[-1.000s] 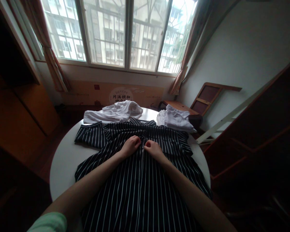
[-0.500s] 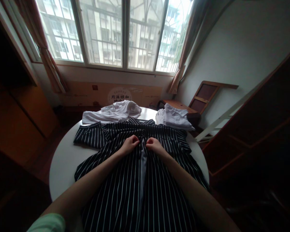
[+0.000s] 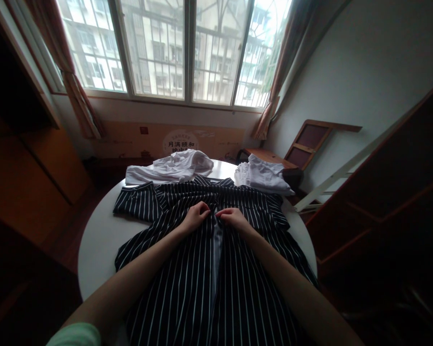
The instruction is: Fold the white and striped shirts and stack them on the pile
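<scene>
A black shirt with white stripes (image 3: 187, 269) lies spread over the round white table (image 3: 97, 240), its collar at the far side and its lower part toward me. Down its middle the front stands a little apart, showing a paler strip of cloth. My left hand (image 3: 197, 215) is closed in a pinch on the left front edge, below the collar. Just across the gap, my right hand (image 3: 234, 218) pinches the right front edge. Both hands are almost level, with their fingertips close together. Any button between the fingers is too small to make out.
Behind the collar lies a loose white garment (image 3: 169, 166). A stack of folded white clothes (image 3: 263, 175) sits at the table's far right. Beyond are a wooden chair (image 3: 306, 142), a white ladder (image 3: 332, 182) and a barred window (image 3: 159, 53).
The view has shifted slightly. My right hand's fingers have straightened somewhat and point more toward the left hand, which keeps its pinch. The shirt lies much as before.
</scene>
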`<action>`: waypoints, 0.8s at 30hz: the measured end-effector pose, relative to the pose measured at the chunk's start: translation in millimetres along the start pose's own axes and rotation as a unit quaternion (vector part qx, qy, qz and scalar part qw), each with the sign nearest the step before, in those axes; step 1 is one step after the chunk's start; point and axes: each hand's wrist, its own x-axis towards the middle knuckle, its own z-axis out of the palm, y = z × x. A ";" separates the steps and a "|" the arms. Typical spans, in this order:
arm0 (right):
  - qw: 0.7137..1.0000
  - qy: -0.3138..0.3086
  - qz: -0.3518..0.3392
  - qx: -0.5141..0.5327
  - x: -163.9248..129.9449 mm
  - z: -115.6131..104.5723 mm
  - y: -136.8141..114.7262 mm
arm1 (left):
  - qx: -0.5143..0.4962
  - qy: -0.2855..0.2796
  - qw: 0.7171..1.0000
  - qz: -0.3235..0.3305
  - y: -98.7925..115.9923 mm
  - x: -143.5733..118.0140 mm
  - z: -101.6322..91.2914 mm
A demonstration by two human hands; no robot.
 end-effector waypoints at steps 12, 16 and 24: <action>0.993 0.071 -0.028 -0.093 1.2 7.2 7.8 | -0.026 -0.021 0.999 0.023 -1.0 0.8 1.3; 0.973 0.087 -0.096 -0.193 1.0 14.2 10.5 | -0.047 -0.030 0.998 0.030 -1.4 1.5 2.1; 0.961 0.105 -0.112 -0.229 1.9 14.7 11.0 | -0.107 -0.072 0.990 0.049 -2.9 2.6 4.5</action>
